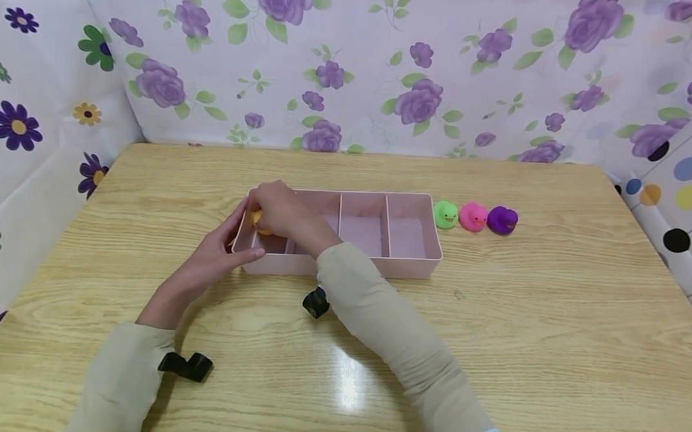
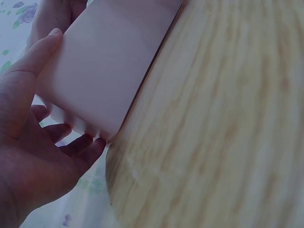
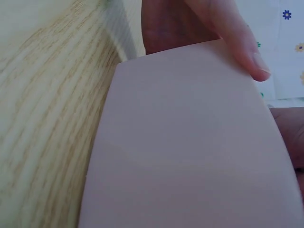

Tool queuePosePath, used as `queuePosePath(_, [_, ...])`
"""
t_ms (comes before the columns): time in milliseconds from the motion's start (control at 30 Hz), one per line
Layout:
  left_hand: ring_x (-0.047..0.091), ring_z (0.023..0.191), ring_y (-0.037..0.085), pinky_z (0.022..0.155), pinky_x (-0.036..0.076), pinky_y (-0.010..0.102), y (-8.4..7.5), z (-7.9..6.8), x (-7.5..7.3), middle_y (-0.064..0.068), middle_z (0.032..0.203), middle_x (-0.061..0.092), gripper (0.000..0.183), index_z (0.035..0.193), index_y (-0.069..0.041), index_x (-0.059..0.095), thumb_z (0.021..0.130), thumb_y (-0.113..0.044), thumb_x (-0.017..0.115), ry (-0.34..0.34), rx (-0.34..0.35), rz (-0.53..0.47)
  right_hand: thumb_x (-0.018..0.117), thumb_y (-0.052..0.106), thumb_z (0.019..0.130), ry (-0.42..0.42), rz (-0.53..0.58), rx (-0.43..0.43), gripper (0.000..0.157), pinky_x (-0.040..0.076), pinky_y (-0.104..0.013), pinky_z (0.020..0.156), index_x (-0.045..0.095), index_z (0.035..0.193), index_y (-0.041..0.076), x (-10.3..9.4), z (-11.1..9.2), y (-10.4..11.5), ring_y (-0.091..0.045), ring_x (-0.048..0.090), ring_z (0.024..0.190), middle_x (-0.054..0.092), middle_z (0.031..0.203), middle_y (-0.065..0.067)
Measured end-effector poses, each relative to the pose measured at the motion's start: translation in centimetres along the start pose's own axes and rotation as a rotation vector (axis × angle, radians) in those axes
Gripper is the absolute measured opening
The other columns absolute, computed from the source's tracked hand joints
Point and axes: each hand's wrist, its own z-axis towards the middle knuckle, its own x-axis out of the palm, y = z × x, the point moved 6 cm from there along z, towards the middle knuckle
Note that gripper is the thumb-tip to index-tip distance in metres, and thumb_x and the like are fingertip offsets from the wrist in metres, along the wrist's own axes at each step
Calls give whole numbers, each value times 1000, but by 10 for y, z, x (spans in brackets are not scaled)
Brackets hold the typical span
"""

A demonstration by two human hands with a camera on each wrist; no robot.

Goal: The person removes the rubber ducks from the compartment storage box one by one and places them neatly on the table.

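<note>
A pale pink divided box (image 1: pixel 413 268) stands on the table with its open side up. My left hand (image 1: pixel 207 258) holds its left end, the thumb at the front rim and the fingers along the end wall; the left wrist view shows these fingers curled against the wall. Over the leftmost compartment, my right hand (image 1: pixel 282 210) reaches down and grips a yellow rubber duck (image 1: pixel 257 218), mostly hidden by the fingers. In the right wrist view the box's front wall (image 3: pixel 190 133) hides most of that hand.
Right of the box, a green duck (image 1: pixel 446 215), a pink duck (image 1: pixel 473 216) and a purple duck (image 1: pixel 502 220) form a row. The wooden table (image 1: pixel 550 328) reaches back to a flowered cloth (image 1: pixel 364 62). Dividers split the box into several compartments.
</note>
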Motion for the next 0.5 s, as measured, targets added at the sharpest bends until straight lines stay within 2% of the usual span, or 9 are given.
queuePosePath(167, [-5,151,27,118,10,61,0,0,0,-2,166,-5,93,161,-30,-1,97,-21,66,0,1,-2,68,4,93,24,37,-11,24,47,-18,69,73,116,5,-3,-4,0,-16,58,85,68,97,-3])
queuePosePath(300, [-4,151,27,117,9,61,0,0,0,-1,166,-4,93,161,-29,0,97,-20,66,1,10,-7,69,6,93,22,21,-47,19,46,-18,70,75,111,6,-9,-7,2,-16,56,85,68,93,-2])
queuePosePath(500, [-3,151,27,117,11,62,2,1,1,-2,166,-3,92,161,-30,0,98,-21,66,3,9,4,70,8,93,11,87,-57,14,47,-18,72,76,105,8,-16,-15,2,-15,56,86,68,92,-1])
